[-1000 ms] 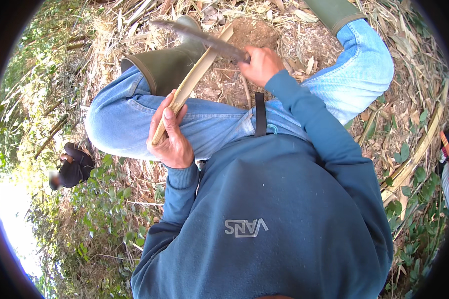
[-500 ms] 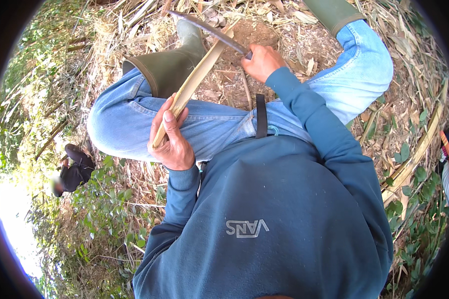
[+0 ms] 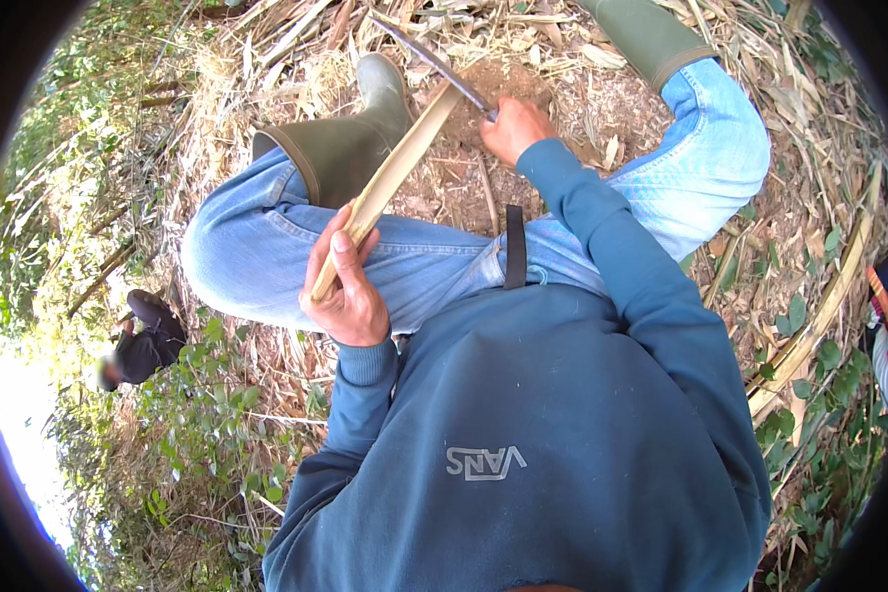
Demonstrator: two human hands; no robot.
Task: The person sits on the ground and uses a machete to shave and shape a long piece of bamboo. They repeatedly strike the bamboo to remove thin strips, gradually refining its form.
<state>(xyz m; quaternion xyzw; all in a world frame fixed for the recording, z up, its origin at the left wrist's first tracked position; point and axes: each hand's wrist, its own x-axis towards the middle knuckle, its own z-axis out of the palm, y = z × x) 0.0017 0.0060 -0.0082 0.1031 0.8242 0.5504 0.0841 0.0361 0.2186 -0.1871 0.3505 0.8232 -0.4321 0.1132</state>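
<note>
My left hand (image 3: 350, 301) is closed around the near end of a pale, flat split-bamboo strip (image 3: 395, 170), thumb on top. The strip slants away over my left thigh toward the ground between my boots. My right hand (image 3: 518, 130) grips the handle of a machete (image 3: 432, 61), its long, dark, narrow blade pointing away to the left. The blade crosses the strip's far end; whether it touches cannot be made out. Most of the handle is hidden in my fist.
Green rubber boots (image 3: 365, 148) and jeans-clad legs frame the work. Dry leaves and bamboo shavings (image 3: 296, 49) litter the ground. A long bamboo piece (image 3: 809, 326) lies at right among green plants. A person in dark clothes (image 3: 150, 338) is farther off at left.
The machete has swung a little, its tip now farther right. The strip's far end, which showed beyond the blade, now ends about at it. My left hand keeps its hold.
</note>
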